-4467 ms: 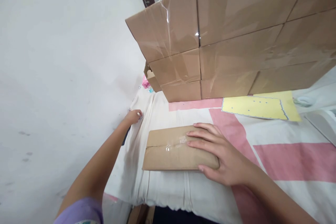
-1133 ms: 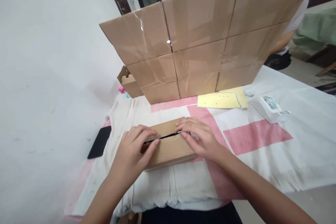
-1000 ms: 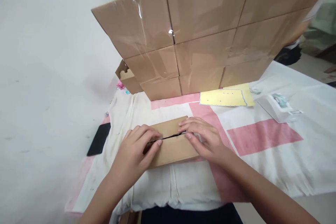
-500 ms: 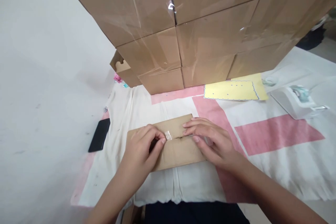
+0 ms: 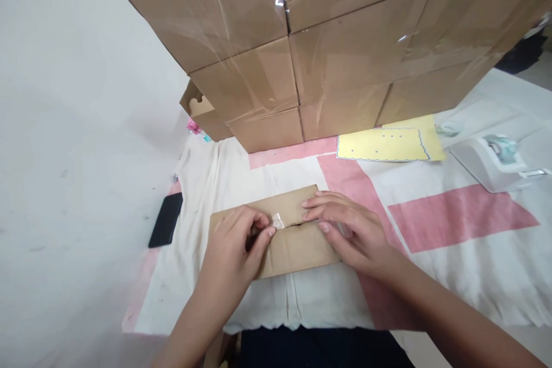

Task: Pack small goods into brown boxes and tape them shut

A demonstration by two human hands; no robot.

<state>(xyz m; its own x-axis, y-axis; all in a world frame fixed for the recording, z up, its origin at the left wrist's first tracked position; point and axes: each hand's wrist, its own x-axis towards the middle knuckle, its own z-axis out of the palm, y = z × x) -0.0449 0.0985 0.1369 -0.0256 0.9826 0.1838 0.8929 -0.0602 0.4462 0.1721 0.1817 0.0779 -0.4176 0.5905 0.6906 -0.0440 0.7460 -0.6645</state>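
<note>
A flat brown cardboard box [image 5: 297, 250] lies in front of me with a seam running across its top. A short strip of clear tape [image 5: 278, 221] sits over this seam near the middle. My left hand [image 5: 239, 241] rests on the box's left part, thumb and forefinger pinched together at the tape's left end. On the right part of the box lies my right hand [image 5: 349, 230], its fingers stretched out along the seam and its thumb apart below them. Whatever is under the right palm is hidden.
A tall stack of taped cardboard boxes [image 5: 345, 63] stands behind. Before it lies a yellow paper sheet [image 5: 382, 144]. A white tape dispenser [image 5: 485, 164] is at the right, a black phone [image 5: 166, 220] at the left by the wall [image 5: 77, 144]. A pink-and-white cloth [image 5: 457, 218] covers the table.
The view has shifted very slightly. Both hands keep nearly the same place on the box, and the left thumb and forefinger stay at the tape.
</note>
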